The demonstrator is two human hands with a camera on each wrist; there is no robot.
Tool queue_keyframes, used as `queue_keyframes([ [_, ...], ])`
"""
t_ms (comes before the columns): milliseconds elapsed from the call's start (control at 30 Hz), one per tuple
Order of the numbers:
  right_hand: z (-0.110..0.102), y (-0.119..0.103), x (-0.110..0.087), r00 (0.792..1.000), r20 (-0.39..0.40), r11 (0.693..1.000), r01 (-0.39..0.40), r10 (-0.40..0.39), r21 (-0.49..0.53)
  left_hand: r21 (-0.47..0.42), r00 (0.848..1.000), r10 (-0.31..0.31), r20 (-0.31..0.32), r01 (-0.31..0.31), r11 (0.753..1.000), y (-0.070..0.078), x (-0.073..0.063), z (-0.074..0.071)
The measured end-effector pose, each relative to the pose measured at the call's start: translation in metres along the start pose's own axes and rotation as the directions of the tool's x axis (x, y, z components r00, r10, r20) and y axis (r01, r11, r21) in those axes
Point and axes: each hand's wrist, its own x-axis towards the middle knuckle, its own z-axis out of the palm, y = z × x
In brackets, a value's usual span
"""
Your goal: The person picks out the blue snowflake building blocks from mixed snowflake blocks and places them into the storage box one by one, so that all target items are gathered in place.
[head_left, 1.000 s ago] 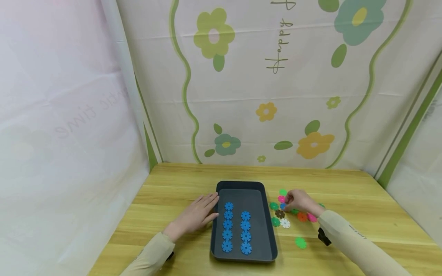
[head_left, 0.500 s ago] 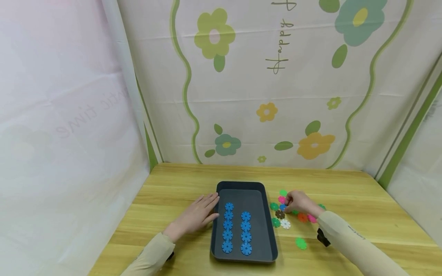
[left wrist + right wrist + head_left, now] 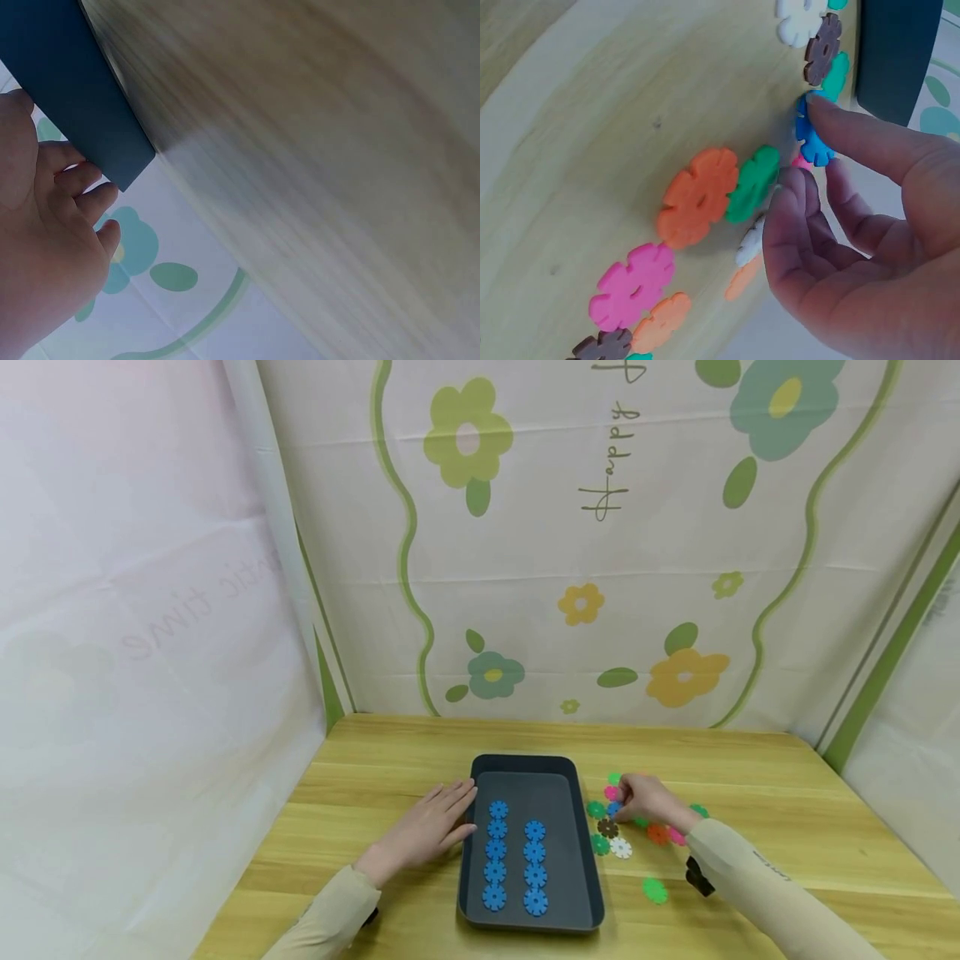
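Flat along the left rim of a dark grey tray (image 3: 558,868) rests my left hand (image 3: 426,828), fingers straight; in the left wrist view they touch its outer wall. Inside the tray, blue snowflake building discs lie in two upright columns, a left column (image 3: 496,849) and a shorter right column (image 3: 535,852). To the right of the tray, my right hand (image 3: 651,800) pinches a blue snowflake disc (image 3: 815,142) at the table, thumb on its edge. Beside it lie a brown disc (image 3: 607,827), a white disc (image 3: 620,847) and green discs (image 3: 600,844).
Orange (image 3: 699,196) and pink (image 3: 634,289) discs are scattered under and behind my right hand. A lone bright green disc (image 3: 655,891) lies nearer on the wooden table (image 3: 397,752). Printed fabric (image 3: 540,552) hangs behind the table and at both sides.
Almost nothing differs. My right hand stays at the blue disc with only a slight shift, and my left hand keeps its place on the tray rim.
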Motion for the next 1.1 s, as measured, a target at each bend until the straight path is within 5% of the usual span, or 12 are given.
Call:
queue_keyframes([
  [400,-0.016,-0.009,0.002,0.987,-0.031,0.986,0.153,-0.156,-0.064,0.01,1.0,-0.006,-0.006,0.007,1.0,0.0,-0.001,-0.002],
  [767,-0.027,-0.038,0.017,0.982,-0.042,0.981,0.18,-0.184,-0.072,0.026,1.0,-0.005,0.001,0.005,1.0,0.0,-0.001,-0.002],
  [1100,-0.011,-0.075,0.03,0.978,-0.003,0.978,0.207,-0.207,-0.014,0.002,1.0,0.006,0.004,-0.006,1.0,0.0,0.0,-0.003],
])
